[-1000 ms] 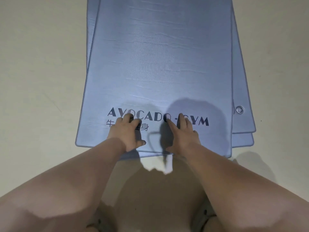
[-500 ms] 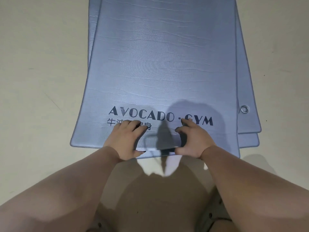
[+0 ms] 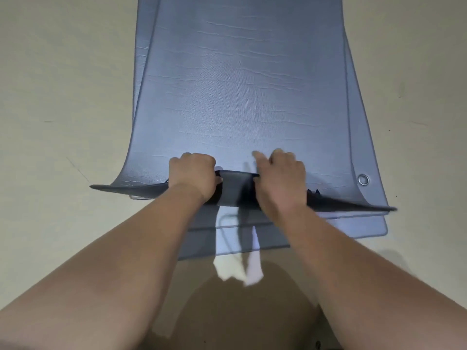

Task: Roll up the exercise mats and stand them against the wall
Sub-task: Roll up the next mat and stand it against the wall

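Several blue-grey exercise mats lie stacked on the floor, running away from me. The top mat (image 3: 242,84) has its near end lifted and folded over, so its dark underside faces me. My left hand (image 3: 193,176) grips that folded edge left of centre, fingers curled over it. My right hand (image 3: 280,180) grips the same edge right of centre, index finger partly raised. The printed lettering is hidden under the fold. The lower mats (image 3: 364,221) lie flat beneath, their near edges showing below my wrists.
A metal eyelet (image 3: 363,179) sits at the right edge of a lower mat. Pale beige floor (image 3: 63,97) surrounds the mats on both sides. My knees and shadow fill the bottom of the view.
Both hands went from lying on the mat near the lettering to gripping its near edge, then lifted and folded that edge away from me, covering the print.
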{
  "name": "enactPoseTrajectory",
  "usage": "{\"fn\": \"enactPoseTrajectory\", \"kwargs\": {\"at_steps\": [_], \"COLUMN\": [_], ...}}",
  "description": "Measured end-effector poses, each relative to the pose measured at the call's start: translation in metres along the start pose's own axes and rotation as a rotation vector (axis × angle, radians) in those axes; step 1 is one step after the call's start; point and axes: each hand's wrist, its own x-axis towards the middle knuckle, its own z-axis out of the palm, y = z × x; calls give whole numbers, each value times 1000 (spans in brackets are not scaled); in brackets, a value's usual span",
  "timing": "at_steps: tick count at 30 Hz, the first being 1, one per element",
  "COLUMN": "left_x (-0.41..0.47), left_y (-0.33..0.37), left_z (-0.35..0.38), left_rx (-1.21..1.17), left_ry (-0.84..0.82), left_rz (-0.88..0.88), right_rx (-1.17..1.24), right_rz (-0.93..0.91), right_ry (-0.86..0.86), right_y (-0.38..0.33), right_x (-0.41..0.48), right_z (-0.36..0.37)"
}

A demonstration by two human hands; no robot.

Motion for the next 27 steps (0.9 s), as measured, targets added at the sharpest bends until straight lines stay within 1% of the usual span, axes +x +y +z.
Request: {"fn": "enactPoseTrajectory", "kwargs": {"at_steps": [2, 3, 4, 7, 10, 13, 15, 18, 19, 20, 24, 27], "left_x": [3, 4, 5, 12, 17, 19, 17, 3, -3, -8, -22, -20], "left_y": [-1, -2, -3, -3, -1, 2, 4, 7, 7, 6, -4, -7], "left_z": [3, 4, 5, 3, -2, -2, 3, 21, 27, 33, 45, 48], "left_rx": [-9, 5, 30, 103, 102, 75, 58, 58, 42, 33, 81, 66], "left_ry": [10, 26, 44, 84, 111, 207, 274, 388, 402, 392, 203, 175], "left_rz": [-8, -9, -11, 8, 11, 42, 128, 358, 406, 423, 370, 351], "right_rx": [63, 81, 74, -15, -50, -102, -94, 2, 34, 54, 105, 129], "right_rz": [-138, -162, -160, -134, -127, -130, -138, -128, -122, -119, -80, -62], "right_ry": [147, 165, 138, -44, -215, -336, -373, -384, -374, -365, -335, -308], "right_y": [-12, -14, -13, 0, 11, 11, 14, 20, 22, 23, 28, 31], "right_x": [-22, -32, -40, -55, -52, -38, -30, -25, -25, -26, -27, -24], "right_z": [17, 26, 34, 52, 59, 59, 59, 61, 62, 61, 60, 61]}}
